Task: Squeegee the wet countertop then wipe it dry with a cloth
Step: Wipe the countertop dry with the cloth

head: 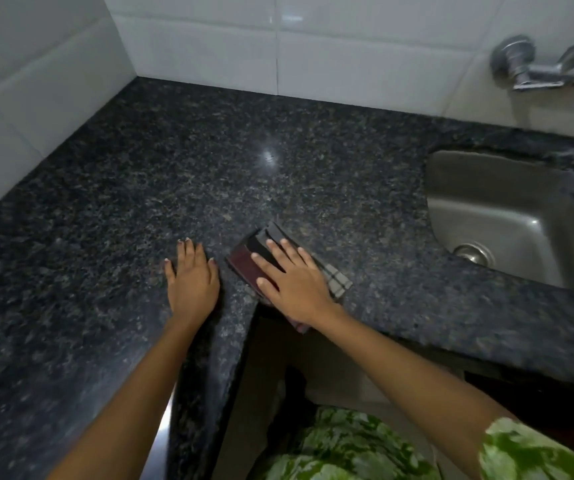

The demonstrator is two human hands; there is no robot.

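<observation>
Folded dark maroon-and-grey checked cloth (261, 258) lies on my black speckled granite counter (174, 174) at its inner corner edge, my right hand (292, 278) pressing flat on it, fingers straight. My left hand (192, 278) rests flat on bare granite at the cloth's 9 o'clock, just beside. Steel sink (507, 216) sits at 2 o'clock.

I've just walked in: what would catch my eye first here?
Two bare hands on a dark speckled countertop: the right hand presses flat on a folded checked cloth at the inner corner, the left hand rests flat beside it. To the right lies a steel sink, a tap on the white tiles above.
</observation>
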